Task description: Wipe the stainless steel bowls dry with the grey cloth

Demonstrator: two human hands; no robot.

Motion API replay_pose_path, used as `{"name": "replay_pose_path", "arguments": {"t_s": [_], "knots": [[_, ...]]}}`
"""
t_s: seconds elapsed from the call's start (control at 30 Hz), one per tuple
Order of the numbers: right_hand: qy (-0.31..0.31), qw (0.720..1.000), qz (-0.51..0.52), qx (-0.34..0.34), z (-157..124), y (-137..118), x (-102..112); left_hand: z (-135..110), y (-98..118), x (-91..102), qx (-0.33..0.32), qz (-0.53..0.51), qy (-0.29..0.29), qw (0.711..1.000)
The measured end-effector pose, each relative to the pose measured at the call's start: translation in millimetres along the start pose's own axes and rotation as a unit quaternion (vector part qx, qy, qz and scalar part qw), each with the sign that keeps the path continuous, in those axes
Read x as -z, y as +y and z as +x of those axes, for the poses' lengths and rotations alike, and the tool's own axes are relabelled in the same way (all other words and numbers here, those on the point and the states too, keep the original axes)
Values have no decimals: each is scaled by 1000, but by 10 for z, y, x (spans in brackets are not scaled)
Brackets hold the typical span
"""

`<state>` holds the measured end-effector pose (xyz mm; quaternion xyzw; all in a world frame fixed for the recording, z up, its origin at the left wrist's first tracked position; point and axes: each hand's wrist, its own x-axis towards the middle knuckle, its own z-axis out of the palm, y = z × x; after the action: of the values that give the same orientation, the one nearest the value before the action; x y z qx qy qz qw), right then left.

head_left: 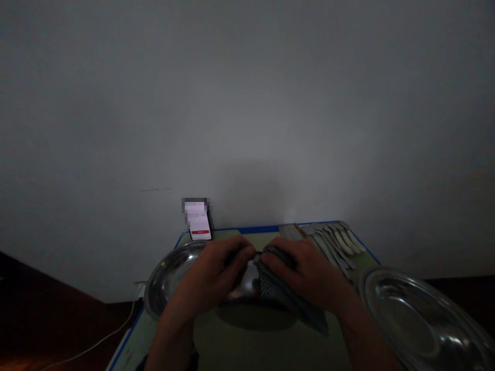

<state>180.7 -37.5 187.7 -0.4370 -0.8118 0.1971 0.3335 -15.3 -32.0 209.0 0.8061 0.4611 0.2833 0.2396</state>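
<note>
Above the middle of the table, a shiny metal bowl [247, 283] is held between my two hands, mostly hidden behind them. My left hand [222, 265] is closed on its left side, thumb at the rim. A dark cloth with a checked edge [296, 301] is bunched in my right hand [303, 268], whose fingers press it against the bowl's right side. Part of the cloth hangs down below the right wrist. The bowl casts a dark shadow on the tabletop beneath it.
A metal basin [157, 286] stands at the left and another [406, 322] at the right. A phone with a lit screen [200, 226] leans on the wall at the back. Several long, flat utensils [336, 241] lie at back right. A white cable [112, 334] runs off left.
</note>
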Motion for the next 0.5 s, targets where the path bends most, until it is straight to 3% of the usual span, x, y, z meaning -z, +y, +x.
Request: {"name": "replay_pose_path", "arguments": {"t_s": [0.23,0.33,0.43,0.5], "knots": [[57,995,72,-29,-79,217,237,16,-92,38,65,-93,82,990],[61,994,83,-30,-75,199,213,6,-47,16,37,-75,37,996],[0,997,82,-8,-33,111,131,-3,52,-31,4,-28,-44,999],[-28,996,78,10,-12,66,98,2,96,-54,-6,-7,-59,998]]}}
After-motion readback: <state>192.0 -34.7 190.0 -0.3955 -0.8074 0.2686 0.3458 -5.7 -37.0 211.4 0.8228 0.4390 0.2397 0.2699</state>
